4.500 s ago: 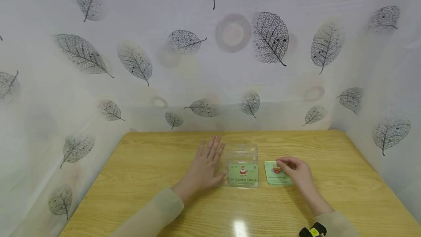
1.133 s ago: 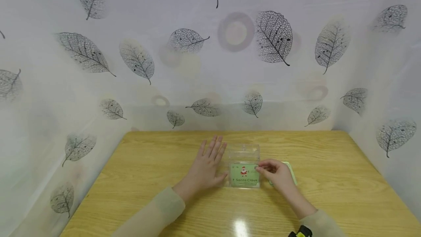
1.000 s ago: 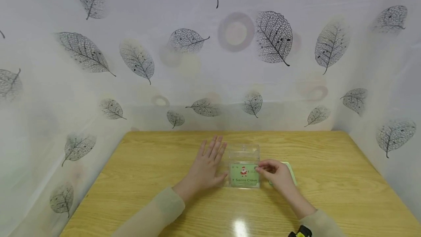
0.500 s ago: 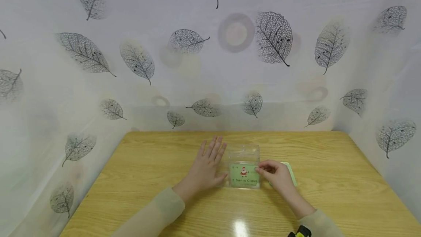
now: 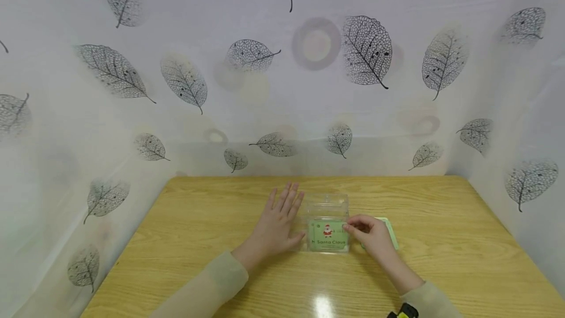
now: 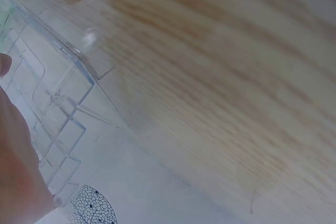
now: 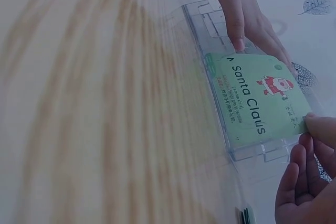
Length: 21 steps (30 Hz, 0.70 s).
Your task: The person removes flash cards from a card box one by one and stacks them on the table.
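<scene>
A green Santa Claus flash card (image 5: pixel 327 235) lies over the right part of a clear plastic box (image 5: pixel 327 201), picture side up. My right hand (image 5: pixel 374 235) pinches the card's upper right corner between thumb and forefinger. The right wrist view shows the thumb on top of the card (image 7: pixel 257 103) and the other fingers loosely curled below. To the left, my left hand (image 5: pixel 275 225) rests with fingers straight and spread on the left part of the box, thumb pointing at the card. In the left wrist view only an edge of that hand (image 6: pixel 18 166) appears, against the clear box (image 6: pixel 58 95).
Beside the box, partly hidden under my right hand, lies a green-edged card stack (image 5: pixel 391 232). The wood-grain table (image 5: pixel 212 210) extends to both sides and in front. A white leaf-patterned curtain (image 5: pixel 282 102) surrounds its back and sides.
My right hand has moved left from the card stack, whose top card showed a food picture, to the Santa Claus card's corner. In the last second that card has shifted slightly. The left hand stays put.
</scene>
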Tool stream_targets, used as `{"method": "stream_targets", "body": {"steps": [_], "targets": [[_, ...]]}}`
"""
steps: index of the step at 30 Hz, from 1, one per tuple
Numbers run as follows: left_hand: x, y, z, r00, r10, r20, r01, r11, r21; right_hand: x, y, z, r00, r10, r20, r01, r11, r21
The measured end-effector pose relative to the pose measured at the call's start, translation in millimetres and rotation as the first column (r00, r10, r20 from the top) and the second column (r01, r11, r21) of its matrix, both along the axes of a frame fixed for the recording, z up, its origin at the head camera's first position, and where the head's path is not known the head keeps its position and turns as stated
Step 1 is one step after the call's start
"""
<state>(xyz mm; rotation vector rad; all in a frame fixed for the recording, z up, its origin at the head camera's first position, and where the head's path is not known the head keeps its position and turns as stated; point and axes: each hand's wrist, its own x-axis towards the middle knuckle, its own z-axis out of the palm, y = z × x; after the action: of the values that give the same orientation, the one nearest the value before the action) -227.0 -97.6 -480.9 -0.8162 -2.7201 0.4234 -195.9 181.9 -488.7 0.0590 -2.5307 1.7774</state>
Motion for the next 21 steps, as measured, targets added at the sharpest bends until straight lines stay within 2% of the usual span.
{"method": "stream_targets", "body": {"steps": [12,21], "targets": [[-0.2,1.0,-0.9,1.0,0.006,0.004,-0.006,1.0,0.013,1.0,1.3,4.5,1.0,-0.009,0.016,0.009,0.999,0.043],[-0.6,0.8,-0.6,1.0,0.001,-0.002,-0.001,1.0,0.007,-0.7,1.7,4.1,1.0,-0.021,-0.009,0.022,0.999,0.048]]}}
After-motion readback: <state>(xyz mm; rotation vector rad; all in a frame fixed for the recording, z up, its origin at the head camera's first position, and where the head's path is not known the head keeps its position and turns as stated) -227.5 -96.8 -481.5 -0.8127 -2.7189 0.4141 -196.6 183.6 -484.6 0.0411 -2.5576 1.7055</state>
